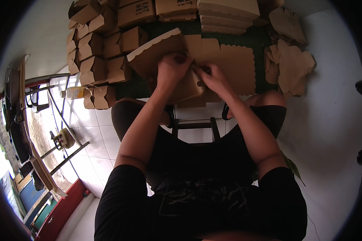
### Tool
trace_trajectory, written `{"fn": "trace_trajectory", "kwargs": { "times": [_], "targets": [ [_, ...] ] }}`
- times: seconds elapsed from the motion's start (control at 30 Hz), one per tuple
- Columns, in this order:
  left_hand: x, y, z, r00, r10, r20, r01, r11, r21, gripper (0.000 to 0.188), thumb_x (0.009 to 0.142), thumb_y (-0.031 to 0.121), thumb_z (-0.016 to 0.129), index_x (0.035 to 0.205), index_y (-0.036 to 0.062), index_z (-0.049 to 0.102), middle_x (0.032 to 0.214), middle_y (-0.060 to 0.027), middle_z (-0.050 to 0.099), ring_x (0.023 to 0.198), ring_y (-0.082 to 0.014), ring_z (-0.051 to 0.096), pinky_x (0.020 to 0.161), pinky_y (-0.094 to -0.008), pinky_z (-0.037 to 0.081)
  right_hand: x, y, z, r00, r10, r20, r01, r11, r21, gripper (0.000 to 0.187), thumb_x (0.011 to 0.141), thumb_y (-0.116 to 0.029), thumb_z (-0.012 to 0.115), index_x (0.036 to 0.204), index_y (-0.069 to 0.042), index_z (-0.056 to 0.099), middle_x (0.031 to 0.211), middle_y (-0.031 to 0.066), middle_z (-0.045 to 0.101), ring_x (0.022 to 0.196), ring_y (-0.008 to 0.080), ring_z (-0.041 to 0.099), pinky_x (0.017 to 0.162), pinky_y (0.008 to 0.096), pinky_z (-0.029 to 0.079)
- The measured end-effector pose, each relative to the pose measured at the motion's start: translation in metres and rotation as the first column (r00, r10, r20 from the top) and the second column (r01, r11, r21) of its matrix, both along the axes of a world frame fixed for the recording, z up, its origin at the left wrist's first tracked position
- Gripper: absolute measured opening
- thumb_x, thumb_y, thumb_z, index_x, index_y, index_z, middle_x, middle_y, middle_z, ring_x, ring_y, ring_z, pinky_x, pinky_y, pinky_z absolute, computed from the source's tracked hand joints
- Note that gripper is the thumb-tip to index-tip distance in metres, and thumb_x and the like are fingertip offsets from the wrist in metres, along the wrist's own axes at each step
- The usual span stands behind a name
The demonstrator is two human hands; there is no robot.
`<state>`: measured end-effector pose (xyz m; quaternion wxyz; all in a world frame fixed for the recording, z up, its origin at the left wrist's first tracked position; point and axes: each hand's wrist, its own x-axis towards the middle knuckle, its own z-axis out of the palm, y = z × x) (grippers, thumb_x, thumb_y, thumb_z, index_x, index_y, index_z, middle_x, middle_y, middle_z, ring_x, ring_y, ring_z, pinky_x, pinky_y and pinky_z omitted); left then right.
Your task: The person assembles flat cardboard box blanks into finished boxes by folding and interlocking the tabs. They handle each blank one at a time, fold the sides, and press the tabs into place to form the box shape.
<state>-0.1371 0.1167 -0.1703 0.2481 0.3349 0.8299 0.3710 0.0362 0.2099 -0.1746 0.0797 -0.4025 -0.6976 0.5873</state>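
Note:
A brown cardboard box (189, 89), partly folded, lies at the near middle of the table. Its left panel stands tilted up, with a pale scalloped edge along the top. My left hand (173, 69) is closed on this raised panel near its inner corner, some fingertips hidden. Close beside it, my right hand (213, 75) pinches the cardboard at the same corner, thumb and fingers together. To the right and behind, a flat cardboard sheet (239, 66) with a scalloped right edge spreads out under my right wrist.
Small folded cardboard boxes (92, 46) are piled at the left. Flattened boxes (136, 14) and a stack of scalloped sheets (227, 20) stand along the back. Loose cut cardboard pieces (291, 66) lie at the right. A yellow-labelled bottle (74, 93) is by the left edge.

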Motion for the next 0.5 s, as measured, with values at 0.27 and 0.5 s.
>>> {"fn": "trace_trajectory", "kwargs": {
  "times": [0.27, 0.5],
  "targets": [
    [-0.005, -0.010, -0.010, 0.987, -0.094, 0.131, 0.116, 0.978, -0.176, 0.045, 0.095, 0.042, 0.084, 0.117, 0.0033, 0.086, 0.107, -0.0165, 0.086, 0.108, -0.0310, 0.084, 0.097, -0.0399, 0.063, 0.003, 0.001, -0.020, 0.999, -0.033, -0.028, 0.034, 0.999, 0.008, 0.049, 0.111, -0.043, 0.073, 0.131, 0.001, 0.080, 0.117, 0.0140, 0.083, 0.108, 0.0213, 0.076, 0.096, 0.0355, 0.057],
    [0.000, -0.032, -0.001, 0.969, -0.133, 0.207, 0.145, 0.988, -0.044, 0.038, 0.098, 0.033, 0.082, 0.121, 0.0027, 0.085, 0.114, -0.0125, 0.086, 0.107, -0.0216, 0.081, 0.098, -0.0367, 0.061, 0.004, 0.000, -0.026, 0.993, -0.114, -0.031, 0.108, 0.982, -0.153, 0.045, 0.110, -0.040, 0.072, 0.126, 0.001, 0.082, 0.112, 0.0143, 0.084, 0.105, 0.0222, 0.079, 0.094, 0.0361, 0.059]
  ]
}}
